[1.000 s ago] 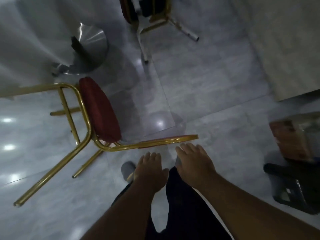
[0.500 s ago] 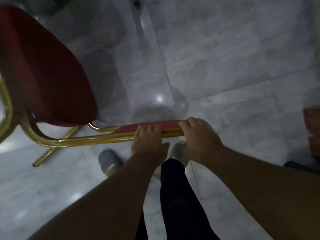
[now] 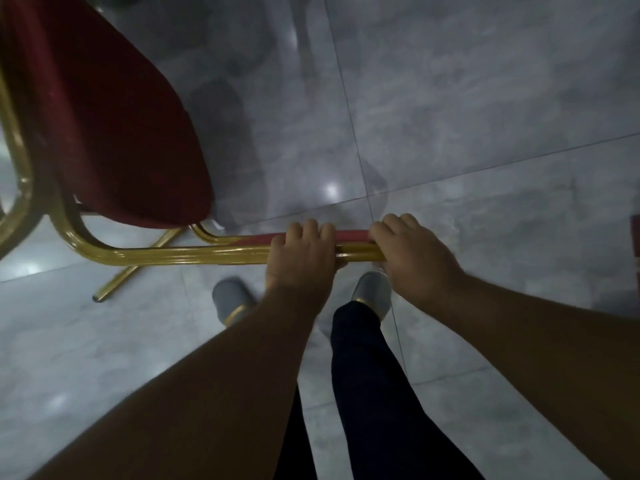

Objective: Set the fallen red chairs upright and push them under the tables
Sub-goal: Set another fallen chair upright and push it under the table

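head view: both hands point(image 3: 301, 261) point(image 3: 415, 261) clasp tipped red chair's point(image 3: 104, 133) gold-framed backrest.

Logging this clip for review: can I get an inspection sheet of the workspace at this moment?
Surface: glossy grey tiled floor, light glare spots.
Job's things: red chair with gold frame, backrest top toward the person.
Clutter: nothing seen.
Hands: left hand and right hand both closed on the backrest's top edge.
Cables: nothing seen.
Surroundings: grey shoes, dark trousers; a reddish object cut off at the right edge.
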`<state>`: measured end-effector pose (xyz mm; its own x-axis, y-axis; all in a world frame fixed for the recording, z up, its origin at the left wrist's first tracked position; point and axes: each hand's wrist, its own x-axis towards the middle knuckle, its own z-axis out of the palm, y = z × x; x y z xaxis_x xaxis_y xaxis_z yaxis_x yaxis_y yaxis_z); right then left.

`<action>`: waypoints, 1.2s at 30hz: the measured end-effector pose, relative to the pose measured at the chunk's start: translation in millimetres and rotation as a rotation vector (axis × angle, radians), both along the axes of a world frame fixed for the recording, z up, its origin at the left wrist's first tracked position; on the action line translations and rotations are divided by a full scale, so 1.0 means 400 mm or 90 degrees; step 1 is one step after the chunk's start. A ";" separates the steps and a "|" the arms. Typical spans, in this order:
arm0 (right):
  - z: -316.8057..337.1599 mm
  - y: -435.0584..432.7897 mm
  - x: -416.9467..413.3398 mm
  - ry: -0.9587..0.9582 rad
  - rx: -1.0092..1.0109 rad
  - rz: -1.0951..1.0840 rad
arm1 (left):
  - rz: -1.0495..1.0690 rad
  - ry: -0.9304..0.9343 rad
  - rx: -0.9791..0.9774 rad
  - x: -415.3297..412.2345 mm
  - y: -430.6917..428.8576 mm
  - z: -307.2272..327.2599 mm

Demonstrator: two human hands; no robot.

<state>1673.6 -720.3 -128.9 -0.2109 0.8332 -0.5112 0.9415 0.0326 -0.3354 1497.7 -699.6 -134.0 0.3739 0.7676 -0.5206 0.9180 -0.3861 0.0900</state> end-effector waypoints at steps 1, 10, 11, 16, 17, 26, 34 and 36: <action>0.028 -0.001 -0.008 0.004 0.011 -0.003 | 0.007 -0.009 0.003 -0.011 -0.002 0.023; 0.434 -0.038 -0.103 0.024 0.138 0.027 | -0.027 -0.251 0.026 -0.084 -0.044 0.379; 0.482 -0.046 -0.109 0.040 0.160 0.045 | -0.015 -0.269 0.041 -0.105 -0.054 0.425; 0.651 -0.108 -0.095 0.136 0.201 0.070 | 0.068 -0.316 0.094 -0.232 -0.125 0.627; 0.669 -0.126 -0.081 0.157 0.193 0.053 | 0.082 -0.315 0.100 -0.262 -0.145 0.661; 0.849 -0.227 -0.314 0.227 0.297 0.086 | 0.167 -0.400 0.182 -0.547 -0.316 0.863; 1.051 -0.297 -0.785 0.218 0.346 0.234 | 0.050 -0.411 0.412 -0.868 -0.425 1.018; 1.083 -0.304 -0.896 0.231 0.340 0.272 | 0.074 -0.406 0.422 -0.989 -0.459 1.033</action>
<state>1315.3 -841.9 304.4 -0.6477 0.7554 0.0991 0.6447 0.6127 -0.4572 1102.1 -883.2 279.3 0.3409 0.8852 0.3164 0.8068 -0.4483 0.3849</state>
